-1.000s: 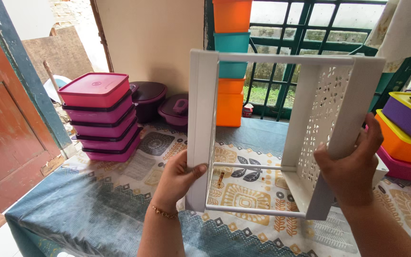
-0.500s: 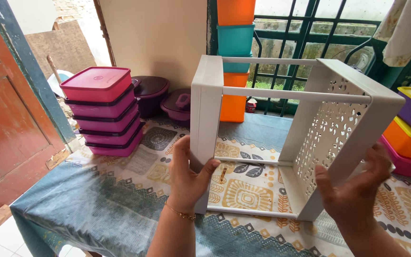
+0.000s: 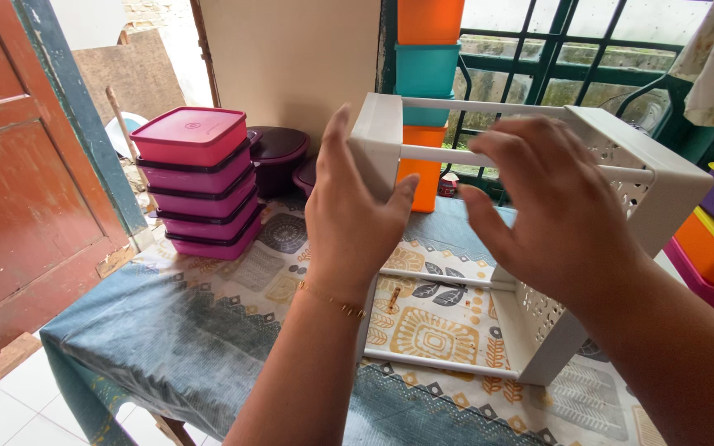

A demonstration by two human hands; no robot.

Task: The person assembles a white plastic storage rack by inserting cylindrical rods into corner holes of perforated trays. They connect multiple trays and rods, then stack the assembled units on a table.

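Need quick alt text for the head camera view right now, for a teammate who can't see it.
Two bare hands, left hand and right hand, are raised open in front of a white plastic rack standing on a patterned tablecloth. A stack of pink lidded boxes sits to the left, and orange and teal containers stand by the window behind.

Clothed table bears rack (white), pink boxes.

Pink container stack, patterned tablecloth
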